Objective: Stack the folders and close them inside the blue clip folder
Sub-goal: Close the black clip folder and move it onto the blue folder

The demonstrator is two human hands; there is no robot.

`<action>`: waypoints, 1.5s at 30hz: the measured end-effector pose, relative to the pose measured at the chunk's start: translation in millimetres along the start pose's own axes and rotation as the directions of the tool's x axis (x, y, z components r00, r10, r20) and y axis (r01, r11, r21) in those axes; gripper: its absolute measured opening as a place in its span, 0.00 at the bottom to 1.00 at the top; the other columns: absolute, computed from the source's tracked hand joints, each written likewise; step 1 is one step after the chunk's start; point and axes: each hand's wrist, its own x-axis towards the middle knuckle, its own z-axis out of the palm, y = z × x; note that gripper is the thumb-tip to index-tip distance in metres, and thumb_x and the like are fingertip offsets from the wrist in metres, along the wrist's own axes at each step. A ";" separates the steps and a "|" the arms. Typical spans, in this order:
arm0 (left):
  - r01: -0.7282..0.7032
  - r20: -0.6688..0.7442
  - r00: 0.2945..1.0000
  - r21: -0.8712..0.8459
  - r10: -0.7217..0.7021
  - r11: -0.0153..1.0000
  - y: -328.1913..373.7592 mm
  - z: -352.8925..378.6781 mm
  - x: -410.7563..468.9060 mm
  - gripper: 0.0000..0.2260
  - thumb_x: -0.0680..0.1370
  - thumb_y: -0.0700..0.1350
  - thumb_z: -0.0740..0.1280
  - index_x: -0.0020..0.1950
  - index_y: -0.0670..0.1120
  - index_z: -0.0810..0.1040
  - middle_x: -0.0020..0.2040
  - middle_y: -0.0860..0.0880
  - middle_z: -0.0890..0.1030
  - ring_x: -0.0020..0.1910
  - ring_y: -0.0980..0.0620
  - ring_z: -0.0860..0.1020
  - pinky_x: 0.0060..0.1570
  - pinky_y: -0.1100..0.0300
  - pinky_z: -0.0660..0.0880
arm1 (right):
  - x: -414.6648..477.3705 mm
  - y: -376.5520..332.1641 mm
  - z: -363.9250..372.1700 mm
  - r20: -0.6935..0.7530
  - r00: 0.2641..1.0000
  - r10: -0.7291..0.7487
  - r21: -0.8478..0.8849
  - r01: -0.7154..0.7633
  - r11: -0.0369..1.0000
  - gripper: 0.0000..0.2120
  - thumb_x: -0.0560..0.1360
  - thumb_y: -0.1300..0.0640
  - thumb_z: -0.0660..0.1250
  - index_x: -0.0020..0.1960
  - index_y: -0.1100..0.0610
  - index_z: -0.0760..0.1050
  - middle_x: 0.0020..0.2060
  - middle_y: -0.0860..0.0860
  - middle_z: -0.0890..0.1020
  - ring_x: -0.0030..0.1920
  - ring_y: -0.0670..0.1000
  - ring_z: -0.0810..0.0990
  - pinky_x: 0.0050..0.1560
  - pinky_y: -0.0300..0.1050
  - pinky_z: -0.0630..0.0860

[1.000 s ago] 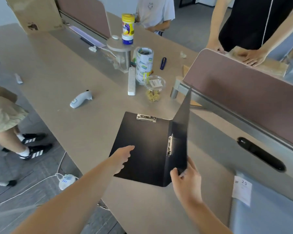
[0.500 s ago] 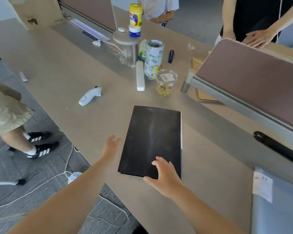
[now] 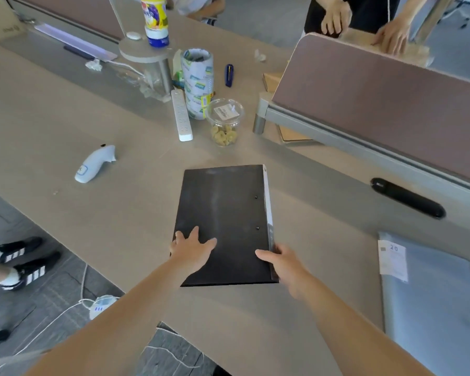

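Observation:
A dark clip folder [image 3: 224,210] lies closed and flat on the desk in front of me, its spine with a white label strip along the right edge. My left hand [image 3: 192,246] rests flat on its near left corner, fingers spread. My right hand [image 3: 281,263] grips the near right corner at the spine, thumb on the cover and fingers under the edge. A light blue folder [image 3: 432,299] with a white sticker lies at the desk's right end, apart from both hands.
Beyond the folder stand a clear cup of snacks [image 3: 224,122], a white power strip [image 3: 181,115], a roll of labels [image 3: 197,82] and a white handheld device [image 3: 95,164]. A brown desk divider [image 3: 377,99] rises at the right. Other people stand around the desk.
The folder's cover came down from upright to fully closed. My left hand moved onto the near left corner, and my right hand shifted to grip the spine corner.

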 end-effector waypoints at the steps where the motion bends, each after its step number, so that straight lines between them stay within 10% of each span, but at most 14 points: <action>1: 0.004 0.041 0.999 0.069 -0.006 0.998 8.0 2.4 -3.4 0.35 0.75 0.65 0.54 0.79 0.54 0.48 0.79 0.41 0.49 0.76 0.38 0.53 0.73 0.44 0.56 | -6.8 -3.6 -0.8 -0.040 0.997 -0.065 -0.027 0.064 0.998 0.13 0.69 0.55 0.72 0.53 0.57 0.80 0.50 0.54 0.86 0.47 0.53 0.85 0.47 0.47 0.81; 5: -0.157 0.129 0.979 0.002 0.155 0.988 60.9 5.6 -28.9 0.40 0.73 0.70 0.53 0.79 0.53 0.50 0.78 0.45 0.60 0.74 0.41 0.63 0.69 0.49 0.65 | -48.8 -32.8 -18.5 -0.213 0.936 -0.280 -0.048 0.276 0.960 0.08 0.67 0.57 0.69 0.44 0.59 0.77 0.38 0.51 0.81 0.39 0.52 0.80 0.40 0.46 0.74; 9: -0.273 0.233 0.870 -0.506 0.435 0.818 141.2 10.2 -66.3 0.33 0.70 0.69 0.60 0.73 0.58 0.66 0.72 0.52 0.72 0.66 0.47 0.74 0.49 0.51 0.78 | -100.6 -68.9 -57.1 -0.415 0.750 -0.515 -0.282 0.432 0.856 0.04 0.70 0.61 0.68 0.40 0.56 0.73 0.33 0.46 0.77 0.33 0.46 0.74 0.32 0.37 0.68; 12: -0.210 0.316 0.740 -0.730 0.594 0.650 198.2 18.5 -104.3 0.24 0.72 0.67 0.61 0.58 0.51 0.76 0.51 0.49 0.80 0.49 0.49 0.81 0.41 0.57 0.77 | -131.5 -77.0 -84.1 -0.476 0.605 -0.638 -0.534 0.377 0.757 0.09 0.72 0.59 0.66 0.38 0.53 0.67 0.30 0.47 0.76 0.31 0.51 0.72 0.27 0.37 0.63; 15: -0.134 0.283 0.779 -0.797 0.560 0.589 238.2 33.7 -133.4 0.23 0.68 0.63 0.70 0.51 0.46 0.76 0.42 0.45 0.77 0.38 0.46 0.79 0.33 0.59 0.76 | -149.0 -62.8 -103.2 -0.462 0.528 -0.713 -0.710 0.262 0.654 0.04 0.71 0.60 0.65 0.41 0.58 0.70 0.35 0.53 0.80 0.34 0.55 0.69 0.27 0.44 0.61; 20: -0.175 0.170 0.838 -0.816 0.519 0.550 258.3 77.2 -148.9 0.02 0.73 0.36 0.65 0.44 0.43 0.75 0.40 0.43 0.79 0.37 0.45 0.78 0.37 0.57 0.73 | -165.9 -25.7 -151.9 -0.481 0.628 -0.611 -0.555 0.321 0.767 0.11 0.75 0.52 0.67 0.54 0.57 0.79 0.52 0.49 0.83 0.54 0.51 0.79 0.53 0.44 0.74; 24: -0.158 0.334 0.725 -0.771 0.603 0.617 268.3 100.1 -164.0 0.03 0.73 0.37 0.66 0.45 0.44 0.75 0.36 0.47 0.78 0.35 0.49 0.77 0.37 0.59 0.72 | -178.3 14.2 -230.6 -0.790 0.446 -0.422 -0.334 0.264 0.905 0.17 0.76 0.52 0.66 0.62 0.58 0.74 0.61 0.52 0.76 0.63 0.53 0.72 0.60 0.41 0.66; 30: -0.201 0.547 0.611 -0.592 0.572 0.781 271.7 143.2 -188.5 0.07 0.74 0.40 0.67 0.51 0.44 0.76 0.40 0.49 0.78 0.41 0.50 0.78 0.38 0.61 0.72 | -188.0 78.0 -352.7 -0.585 0.810 0.027 0.255 0.152 0.955 0.23 0.70 0.39 0.69 0.54 0.57 0.80 0.50 0.62 0.84 0.51 0.54 0.81 0.58 0.51 0.74; 38: -0.183 0.348 0.874 -0.411 0.339 0.893 245.0 251.4 -194.1 0.23 0.72 0.44 0.72 0.65 0.44 0.70 0.58 0.49 0.78 0.55 0.49 0.77 0.51 0.57 0.74 | -159.9 133.2 -394.4 -0.649 0.760 0.035 0.072 0.015 0.997 0.09 0.76 0.53 0.67 0.46 0.58 0.82 0.42 0.54 0.86 0.43 0.56 0.84 0.47 0.50 0.81; 45: -0.124 0.234 0.951 -0.305 0.201 0.944 214.1 306.7 -192.1 0.35 0.74 0.47 0.70 0.76 0.40 0.58 0.76 0.44 0.64 0.73 0.44 0.65 0.71 0.49 0.63 | -132.7 168.4 -406.7 -0.585 0.809 0.061 -0.012 -0.084 0.996 0.08 0.75 0.54 0.67 0.42 0.59 0.76 0.42 0.54 0.83 0.41 0.54 0.80 0.34 0.44 0.72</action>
